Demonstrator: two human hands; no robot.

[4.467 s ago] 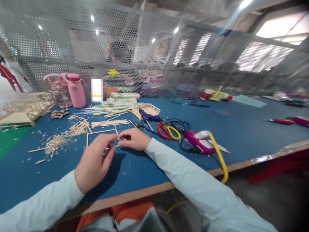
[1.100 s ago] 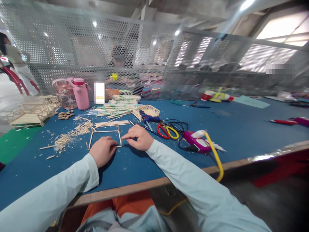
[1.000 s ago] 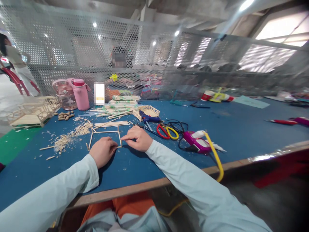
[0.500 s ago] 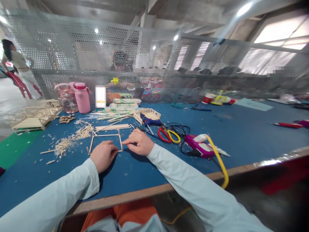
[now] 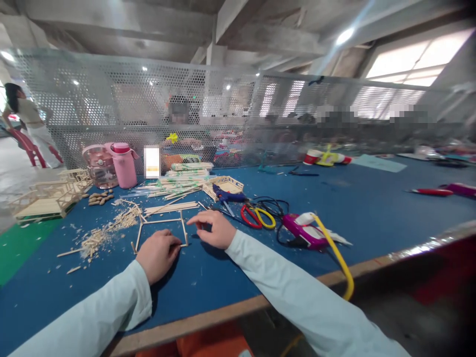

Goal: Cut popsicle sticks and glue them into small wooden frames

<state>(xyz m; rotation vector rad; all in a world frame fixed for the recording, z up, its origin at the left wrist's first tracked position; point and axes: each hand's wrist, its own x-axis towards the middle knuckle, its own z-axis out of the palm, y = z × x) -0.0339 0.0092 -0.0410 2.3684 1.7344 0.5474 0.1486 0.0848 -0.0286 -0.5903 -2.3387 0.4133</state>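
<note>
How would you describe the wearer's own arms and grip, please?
Long, plain, pale blue sleeves, softly creased, cover both arms to the wrists. The left grip and right grip are bare hands, with no glove, ring or watch visible.

Bright window point(image 5: 390, 62) upper right, glaring ceiling lamp point(image 5: 345, 36), blurred right edge

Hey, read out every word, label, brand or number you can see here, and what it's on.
No text can be read.
Wrapped sticks: green marks, too small to read.
Clear bottle: white mark, too blurred to read.
White object beside the pink bottle: pixelated, unreadable.
</note>
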